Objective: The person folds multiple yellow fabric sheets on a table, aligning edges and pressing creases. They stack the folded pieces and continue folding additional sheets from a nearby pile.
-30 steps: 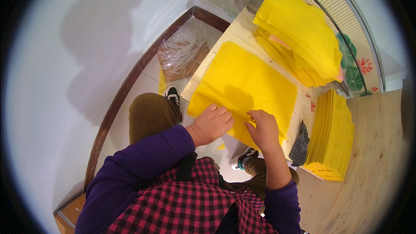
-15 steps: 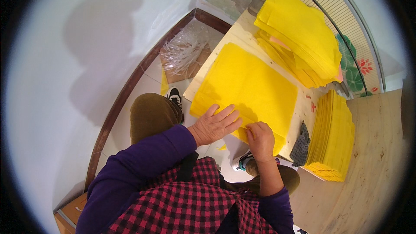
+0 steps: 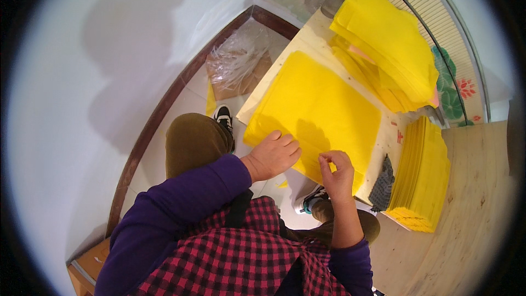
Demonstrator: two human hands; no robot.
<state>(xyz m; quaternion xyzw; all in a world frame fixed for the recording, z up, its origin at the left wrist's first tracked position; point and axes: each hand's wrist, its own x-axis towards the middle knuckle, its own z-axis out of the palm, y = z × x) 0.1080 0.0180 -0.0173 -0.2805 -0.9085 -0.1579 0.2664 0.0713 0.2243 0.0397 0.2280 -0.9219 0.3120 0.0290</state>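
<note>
A flat yellow fabric sheet (image 3: 320, 104) lies on a light wooden board in front of me, with a folded strip along its near edge. My left hand (image 3: 272, 155) is at the near left part of that edge, its fingers curled over the fabric and drawn together. To its right, my right hand (image 3: 338, 174) pinches thumb against forefinger at the fold. What lies between the pinching fingertips is mostly hidden. Whether the sheet is one layer or several cannot be made out.
Loosely folded yellow fabric (image 3: 386, 49) is heaped at the far right of the board (image 3: 390, 145). A tall yellow stack (image 3: 419, 175) stands at the right beside a dark grey cloth (image 3: 382, 186). A cardboard box (image 3: 241, 79) with clear plastic strips sits on the floor.
My left hand's fingers have gone from spread to curled in at the sheet's edge. The right hand has shifted slightly right, with thumb and forefinger pinched. The sheet lies much as before.
</note>
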